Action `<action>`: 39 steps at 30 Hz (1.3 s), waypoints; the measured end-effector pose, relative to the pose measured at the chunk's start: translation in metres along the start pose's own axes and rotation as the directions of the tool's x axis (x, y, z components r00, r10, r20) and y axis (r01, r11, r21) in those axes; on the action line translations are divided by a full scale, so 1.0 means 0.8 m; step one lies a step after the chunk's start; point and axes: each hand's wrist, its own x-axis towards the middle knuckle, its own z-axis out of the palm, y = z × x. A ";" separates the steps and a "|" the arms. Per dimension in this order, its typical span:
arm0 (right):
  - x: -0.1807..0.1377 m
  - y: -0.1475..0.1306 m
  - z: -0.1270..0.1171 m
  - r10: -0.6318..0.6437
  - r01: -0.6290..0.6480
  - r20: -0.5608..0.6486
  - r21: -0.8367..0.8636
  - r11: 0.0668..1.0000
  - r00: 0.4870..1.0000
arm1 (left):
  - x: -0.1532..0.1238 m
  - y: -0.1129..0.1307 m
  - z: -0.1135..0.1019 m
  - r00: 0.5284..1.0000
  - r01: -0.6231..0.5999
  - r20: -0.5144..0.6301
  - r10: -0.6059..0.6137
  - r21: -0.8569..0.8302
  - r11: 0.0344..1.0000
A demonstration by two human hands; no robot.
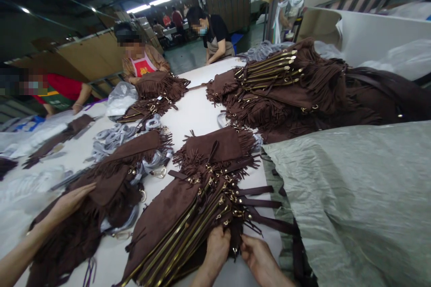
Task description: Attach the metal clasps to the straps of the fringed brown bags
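Brown suede-like fringed bags with gold zippers (182, 224) lie overlapped in a stack on the white table (182, 119). At the near right end of this stack, my left hand (218, 244) has its fingers closed on the end of a brown bag (236, 235), close to the gold rings. Just to the right, my right hand (255, 251) pinches the edge of the same bag beside a small metal clasp (235, 251). Parts of the fingertips of both hands are hidden. Dark brown straps (259, 203) stick out to the right above my hands.
Another person's hand (72, 202) rests on brown fringed bags (81, 228) at left. More bags (269, 85) are heaped behind, with grey wrapped straps (116, 139) at the middle left. A greenish plastic sheet (357, 197) covers the right side. Several people stand across the table.
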 end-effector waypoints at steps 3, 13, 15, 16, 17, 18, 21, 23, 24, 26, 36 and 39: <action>-0.001 0.005 -0.003 -0.009 0.012 -0.061 0.039 0.999 0.998 | 0.000 -0.001 0.001 1.000 -0.003 -0.007 0.003 0.005 1.000; -0.001 -0.013 -0.001 0.044 -0.044 0.033 0.018 0.999 0.998 | -0.002 0.004 0.001 1.000 0.002 -0.017 -0.001 0.038 0.999; 0.001 -0.015 0.000 0.048 -0.049 0.047 0.014 0.999 0.998 | -0.003 0.006 0.000 1.000 0.005 -0.017 -0.004 0.045 0.999; 0.002 -0.015 0.000 0.047 -0.048 0.050 0.012 0.999 0.998 | -0.003 0.007 0.000 1.000 0.007 -0.018 -0.006 0.047 0.999; 0.003 -0.016 0.000 0.043 -0.044 0.051 0.010 0.999 0.998 | -0.004 0.008 -0.001 1.000 0.009 -0.022 -0.008 0.049 0.999; 0.003 -0.016 0.000 0.034 -0.035 0.051 0.008 0.999 0.998 | -0.004 0.009 -0.001 1.000 0.013 -0.021 -0.012 0.050 0.999; 0.003 -0.018 0.001 -0.022 0.023 0.035 -0.014 1.000 0.999 | -0.007 0.012 -0.003 1.000 0.008 -0.013 -0.007 0.042 0.999; 0.001 -0.020 0.001 -0.068 0.068 0.012 -0.062 0.996 0.998 | -0.011 0.012 -0.005 0.999 -0.039 -0.009 0.039 0.032 0.999; 0.000 -0.022 0.001 -0.089 0.089 0.001 -0.094 0.992 0.996 | -0.013 0.012 -0.006 0.997 -0.075 -0.005 0.075 0.025 0.997; -0.002 -0.027 0.001 -0.132 0.129 -0.008 -0.166 0.978 0.991 | -0.017 0.012 -0.008 0.989 -0.149 0.008 0.148 0.007 0.989; -0.012 -0.055 0.001 -0.315 0.322 0.098 -0.477 0.818 0.944 | -0.020 0.023 0.006 0.996 -0.042 -0.073 0.042 0.003 0.999; -0.023 -0.085 -0.041 -0.501 0.462 0.164 -0.689 0.558 0.850 | -0.017 0.021 0.015 0.993 0.008 -0.121 -0.002 0.048 0.999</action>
